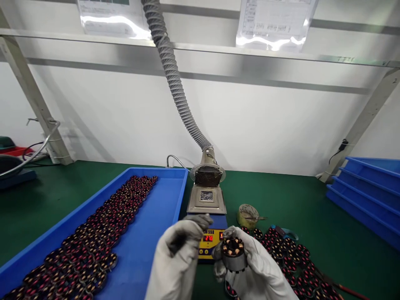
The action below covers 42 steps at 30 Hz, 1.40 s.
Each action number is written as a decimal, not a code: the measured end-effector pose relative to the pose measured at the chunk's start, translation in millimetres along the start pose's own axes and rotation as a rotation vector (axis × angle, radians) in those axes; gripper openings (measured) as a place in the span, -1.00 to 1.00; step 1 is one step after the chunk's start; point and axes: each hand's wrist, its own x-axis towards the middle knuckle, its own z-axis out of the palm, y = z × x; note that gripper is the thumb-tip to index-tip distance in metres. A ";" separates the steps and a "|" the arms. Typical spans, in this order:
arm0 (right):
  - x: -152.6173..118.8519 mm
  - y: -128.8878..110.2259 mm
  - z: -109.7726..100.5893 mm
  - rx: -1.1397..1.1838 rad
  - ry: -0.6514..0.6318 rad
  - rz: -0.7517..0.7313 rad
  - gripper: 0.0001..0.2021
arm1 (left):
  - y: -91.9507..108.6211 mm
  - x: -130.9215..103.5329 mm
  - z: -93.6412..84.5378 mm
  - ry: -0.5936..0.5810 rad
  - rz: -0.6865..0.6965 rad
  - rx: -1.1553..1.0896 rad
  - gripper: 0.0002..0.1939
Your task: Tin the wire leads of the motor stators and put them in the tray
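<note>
My right hand (250,260), in a white glove with darkened fingertips, grips a round motor stator (234,253). Copper windings show inside its dark ring, and its open face tilts up toward me. To its left, my left hand (179,250), gloved too, has its fingers curled toward the thumb; whatever they may pinch is hidden. Both hands are in front of a bench heating unit (206,200) with a yellow panel and red digits, partly covered by the gloves. Another stator (230,289) lies below my right hand, partly hidden.
Rows of stators (103,225) fill the left part of a blue tray (165,196). More stators (290,254) lie loose at right, near a small round tub (248,215). Stacked blue trays (368,200) stand far right. A ribbed duct (178,87) drops to the heating unit.
</note>
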 end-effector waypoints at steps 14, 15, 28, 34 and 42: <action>-1.1 9.0 -0.7 -0.228 0.274 -0.307 -0.63 | 3.3 -1.5 -1.0 -0.197 0.240 0.468 -0.83; -1.4 13.5 -0.5 -0.262 0.328 -0.380 -0.64 | 4.9 -2.0 -4.1 -0.170 0.245 0.473 -0.84; -2.5 50.3 -10.1 -1.129 0.490 -1.193 -0.52 | -25.6 -4.9 15.6 -0.013 -0.378 -0.225 -0.85; 3.9 49.0 -10.7 -0.978 0.611 -1.310 -0.51 | -5.7 4.9 1.4 0.118 -0.254 -0.076 -0.75; -0.1 50.6 -11.4 -1.051 0.520 -1.320 -0.41 | -17.9 -1.5 10.9 0.150 -0.287 -0.125 -0.81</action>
